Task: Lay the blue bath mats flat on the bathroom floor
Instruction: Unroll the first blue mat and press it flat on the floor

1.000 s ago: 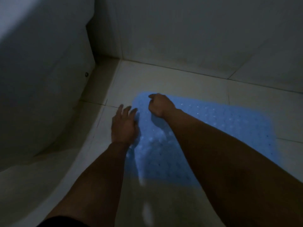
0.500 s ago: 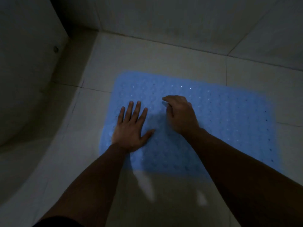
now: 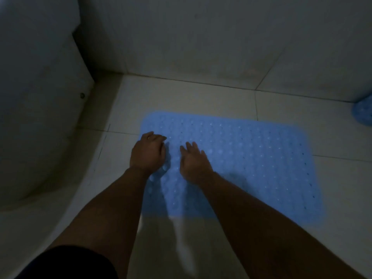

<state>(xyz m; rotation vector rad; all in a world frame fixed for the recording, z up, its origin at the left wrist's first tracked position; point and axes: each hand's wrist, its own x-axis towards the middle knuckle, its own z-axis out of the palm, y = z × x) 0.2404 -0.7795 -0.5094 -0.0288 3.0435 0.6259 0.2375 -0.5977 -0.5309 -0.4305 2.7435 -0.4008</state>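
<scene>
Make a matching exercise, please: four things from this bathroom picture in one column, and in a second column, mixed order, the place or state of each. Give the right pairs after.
Column one
1. left hand
2. right hand
3. blue bath mat
4. second blue mat

Column two
A. only a corner shows, at the right edge of the view
B. lies spread on the floor tiles
C. on the mat's left edge, fingers bent down
D. on the mat, further from its left edge, fingers fairly straight

Pairs: 1-C, 2-D, 3-B, 4-A
</scene>
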